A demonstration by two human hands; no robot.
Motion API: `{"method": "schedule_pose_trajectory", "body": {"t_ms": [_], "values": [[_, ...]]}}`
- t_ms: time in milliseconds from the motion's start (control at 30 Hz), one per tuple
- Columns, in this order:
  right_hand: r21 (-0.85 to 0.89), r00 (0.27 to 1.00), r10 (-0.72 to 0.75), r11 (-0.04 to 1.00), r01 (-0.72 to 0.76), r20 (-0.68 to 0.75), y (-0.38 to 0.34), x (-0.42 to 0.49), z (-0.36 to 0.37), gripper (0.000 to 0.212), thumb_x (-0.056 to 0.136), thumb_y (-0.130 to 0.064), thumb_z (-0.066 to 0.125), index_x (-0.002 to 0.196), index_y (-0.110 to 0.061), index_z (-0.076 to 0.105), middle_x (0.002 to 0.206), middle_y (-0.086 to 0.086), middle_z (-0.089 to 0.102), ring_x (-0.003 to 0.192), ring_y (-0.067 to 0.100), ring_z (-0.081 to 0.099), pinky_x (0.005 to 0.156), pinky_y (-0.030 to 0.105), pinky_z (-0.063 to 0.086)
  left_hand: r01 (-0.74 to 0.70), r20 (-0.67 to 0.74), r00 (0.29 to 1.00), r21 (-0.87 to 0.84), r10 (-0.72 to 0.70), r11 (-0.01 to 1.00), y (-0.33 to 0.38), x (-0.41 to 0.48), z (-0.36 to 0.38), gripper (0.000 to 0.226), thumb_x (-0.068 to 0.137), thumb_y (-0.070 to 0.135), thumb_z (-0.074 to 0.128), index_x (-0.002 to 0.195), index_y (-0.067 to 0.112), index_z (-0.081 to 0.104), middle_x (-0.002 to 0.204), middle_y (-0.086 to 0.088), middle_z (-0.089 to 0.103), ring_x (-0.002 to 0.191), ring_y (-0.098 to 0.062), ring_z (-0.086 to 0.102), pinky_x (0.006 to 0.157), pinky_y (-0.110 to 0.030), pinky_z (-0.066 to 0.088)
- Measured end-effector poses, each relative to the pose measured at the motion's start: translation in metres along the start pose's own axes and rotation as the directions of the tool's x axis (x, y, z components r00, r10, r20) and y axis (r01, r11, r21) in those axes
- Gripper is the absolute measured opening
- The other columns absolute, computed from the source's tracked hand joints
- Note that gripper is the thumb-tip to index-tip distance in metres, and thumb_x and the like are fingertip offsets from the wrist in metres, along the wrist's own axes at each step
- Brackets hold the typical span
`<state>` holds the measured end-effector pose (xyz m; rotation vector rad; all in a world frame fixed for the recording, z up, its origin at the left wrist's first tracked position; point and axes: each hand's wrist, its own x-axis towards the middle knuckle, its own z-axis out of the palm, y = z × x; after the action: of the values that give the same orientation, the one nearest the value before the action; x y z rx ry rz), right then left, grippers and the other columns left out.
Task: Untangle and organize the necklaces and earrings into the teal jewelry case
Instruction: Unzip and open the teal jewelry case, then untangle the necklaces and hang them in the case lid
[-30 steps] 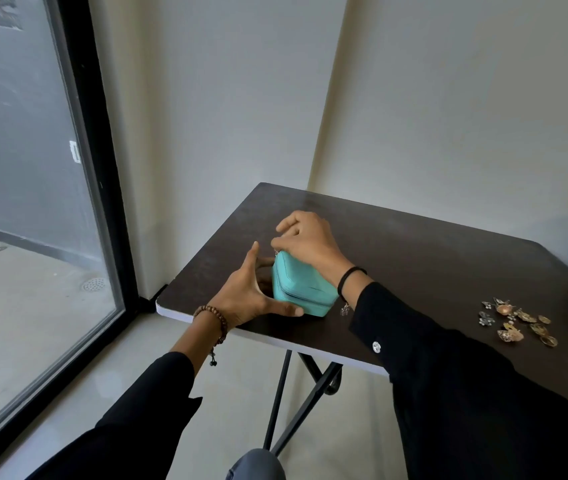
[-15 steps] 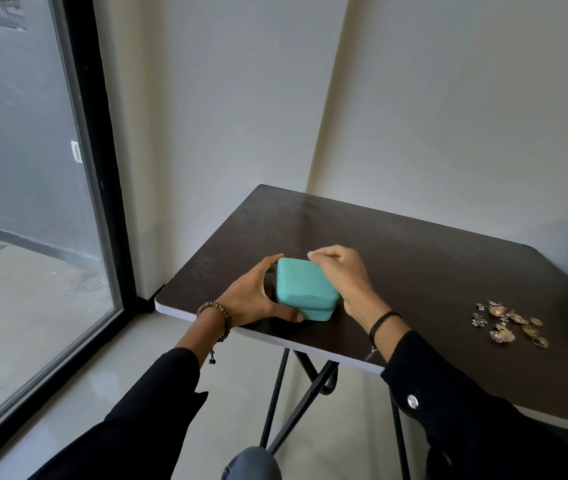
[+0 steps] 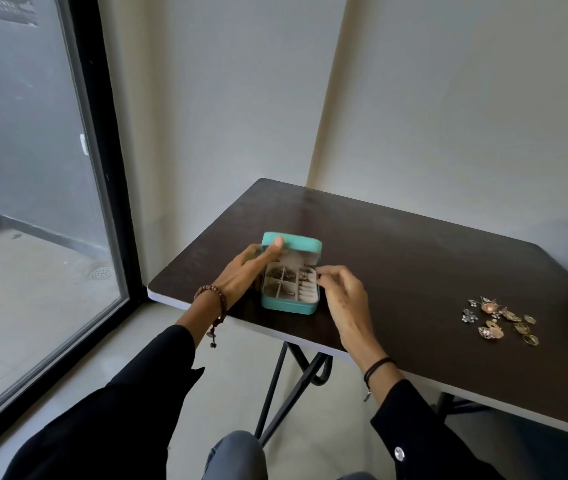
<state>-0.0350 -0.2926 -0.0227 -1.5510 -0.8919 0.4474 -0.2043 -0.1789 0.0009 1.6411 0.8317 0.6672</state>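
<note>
Earrings (image 3: 500,318) lie loose on the tabletop (image 3: 414,244), well out beyond the right hand (image 3: 343,297), the nearer one. Its curled fingers (image 3: 324,271) pinch the right rim of the teal jewelry case (image 3: 289,308). The left hand (image 3: 241,273) holds the lid (image 3: 301,242) upright, thumb on its front edge. Half a second back the case was shut between both hands; now its compartments show, some already holding pieces

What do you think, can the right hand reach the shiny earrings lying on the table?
Probably yes. The right hand is beside the teal case, and only bare table lies between it and the earrings. The left hand holds the lid.
</note>
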Motion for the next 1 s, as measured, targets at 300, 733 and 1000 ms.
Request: {"method": "schedule_pose_trajectory", "body": {"t_ms": [300, 733, 1000], "values": [[-0.031, 0.999, -0.041, 0.999, 0.041, 0.020, 0.001, 0.000, 0.000, 0.011, 0.093, -0.014, 0.067, 0.100, -0.020, 0.072, 0.101, -0.009, 0.075, 0.095, -0.002, 0.070, 0.084, 0.018, 0.056, 0.144, -0.290, 0.956, 0.321, -0.048, 0.936, -0.001, 0.029, 0.008, 0.066, 0.092, 0.075, 0.025, 0.112, 0.030, 0.068, 0.100, 0.005, 0.068, 0.097, -0.022, 0.064, 0.084, -0.036, 0.045], [-0.113, 0.991, -0.100, 0.988, 0.109, 0.086, 0.000, 0.003, 0.001, 0.016, 0.097, -0.016, 0.065, 0.110, -0.022, 0.073, 0.110, -0.009, 0.073, 0.100, -0.004, 0.067, 0.082, 0.011, 0.053, 0.138, -0.356, 0.933, 0.480, 0.049, 0.866, -0.016, 0.043, 0.011, 0.049, 0.097, 0.064, 0.037, 0.101, 0.026, 0.067, 0.086, 0.004, 0.068, 0.078, -0.016, 0.062, 0.064, -0.027, 0.039], [-0.696, 0.980, -0.195, 0.697, 0.170, 0.043, -0.020, 0.033, 0.023, 0.032, 0.099, -0.048, 0.057, 0.094, -0.020, 0.072, 0.098, -0.001, 0.058, 0.081, 0.014, 0.059, 0.064, 0.030, 0.047, 0.119, -0.346, 0.936, 0.494, 0.069, 0.861, -0.016, 0.043, 0.009, 0.044, 0.097, 0.063, 0.036, 0.096, 0.028, 0.063, 0.089, 0.004, 0.066, 0.083, -0.020, 0.062, 0.071, -0.030, 0.042]]}}
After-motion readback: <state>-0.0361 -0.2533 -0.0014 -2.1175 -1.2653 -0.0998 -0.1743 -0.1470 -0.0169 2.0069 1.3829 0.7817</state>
